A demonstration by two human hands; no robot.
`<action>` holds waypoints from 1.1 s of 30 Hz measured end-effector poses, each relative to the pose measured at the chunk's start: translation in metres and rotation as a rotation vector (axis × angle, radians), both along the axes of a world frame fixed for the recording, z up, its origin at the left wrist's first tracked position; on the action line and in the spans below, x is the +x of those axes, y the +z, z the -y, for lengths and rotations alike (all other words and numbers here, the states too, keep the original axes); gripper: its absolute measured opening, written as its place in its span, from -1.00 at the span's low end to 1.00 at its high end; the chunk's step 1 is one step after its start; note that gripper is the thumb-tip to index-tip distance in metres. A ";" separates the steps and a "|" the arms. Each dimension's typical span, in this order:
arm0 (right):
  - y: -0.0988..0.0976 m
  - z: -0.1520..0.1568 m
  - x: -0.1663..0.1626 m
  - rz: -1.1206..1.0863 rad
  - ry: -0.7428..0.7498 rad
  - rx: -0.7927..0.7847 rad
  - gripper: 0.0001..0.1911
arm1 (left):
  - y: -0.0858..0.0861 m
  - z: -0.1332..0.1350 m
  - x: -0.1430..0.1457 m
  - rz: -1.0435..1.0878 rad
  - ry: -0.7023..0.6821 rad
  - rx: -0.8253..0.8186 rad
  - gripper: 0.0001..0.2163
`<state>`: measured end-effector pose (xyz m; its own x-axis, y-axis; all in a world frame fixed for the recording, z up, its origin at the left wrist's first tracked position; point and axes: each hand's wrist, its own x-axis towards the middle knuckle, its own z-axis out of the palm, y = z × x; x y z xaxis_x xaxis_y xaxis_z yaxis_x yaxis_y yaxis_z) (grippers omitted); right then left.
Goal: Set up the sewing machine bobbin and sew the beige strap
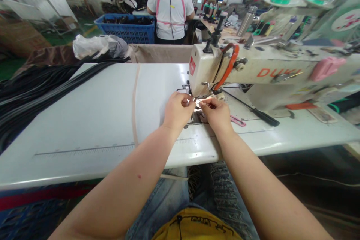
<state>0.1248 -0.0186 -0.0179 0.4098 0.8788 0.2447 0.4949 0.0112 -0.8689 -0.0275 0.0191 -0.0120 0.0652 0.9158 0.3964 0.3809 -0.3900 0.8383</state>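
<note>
Holds left hand [178,111] and right hand [218,113] near each other at the needle end of a sewing machine [204,75], with fingertips drawn in; cannot tell whether pinching anything. Includes a screwdriver [266,117] and pink tool [238,120] right of the right hand, a beige strip [134,105] across the white tabletop [70,120] left of the left hand, and black strips [30,95] farther left.

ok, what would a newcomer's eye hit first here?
Likely the left hand and right hand, close together under the head of the sewing machine. Then probably the orange loop on that head, and the black strips heaped along the left side of the table.
</note>
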 end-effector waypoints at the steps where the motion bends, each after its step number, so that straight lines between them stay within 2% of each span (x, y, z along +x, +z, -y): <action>1: 0.001 0.005 0.000 0.017 0.012 0.024 -0.87 | 0.002 0.005 -0.003 0.019 0.007 0.055 -0.85; 4: 0.006 0.025 0.001 0.069 0.098 0.119 -0.92 | 0.012 0.018 -0.016 0.044 -0.071 0.225 -0.73; 7: 0.012 0.042 0.001 0.084 0.237 0.182 -0.91 | 0.021 0.025 -0.025 0.074 -0.294 0.309 -0.71; 10: 0.016 0.051 0.002 0.044 0.333 0.208 -0.91 | 0.026 0.025 -0.026 0.087 -0.506 0.241 -0.76; 12: 0.018 0.052 0.004 0.003 0.346 0.219 -0.91 | 0.026 0.024 -0.025 0.057 -0.596 0.161 -0.78; 16: 0.017 0.049 0.011 -0.069 0.315 0.258 -0.91 | 0.021 0.019 -0.024 -0.013 -0.604 0.092 -0.82; 21: 0.012 0.045 0.016 -0.136 0.287 0.286 -0.92 | 0.014 0.010 -0.028 0.023 -0.580 0.010 -0.93; 25: 0.012 0.045 0.015 -0.115 0.307 0.291 -0.91 | 0.017 0.007 -0.032 0.086 -0.576 -0.064 -0.92; 27: 0.012 0.044 0.013 -0.063 0.326 0.288 -0.95 | 0.021 0.008 -0.035 0.138 -0.628 -0.138 -0.92; 31: 0.010 0.043 0.005 0.126 0.462 0.276 -0.64 | 0.025 0.009 -0.041 0.246 -0.832 -0.326 -0.89; 33: 0.007 0.043 -0.001 0.251 0.518 0.240 -0.58 | 0.025 0.007 -0.044 0.298 -0.865 -0.379 -0.89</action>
<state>0.1241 -0.0615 -0.0105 -0.1503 0.8564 0.4939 0.5620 0.4850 -0.6700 -0.0717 0.0124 0.0129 0.7168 0.6691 0.1961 -0.1555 -0.1208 0.9804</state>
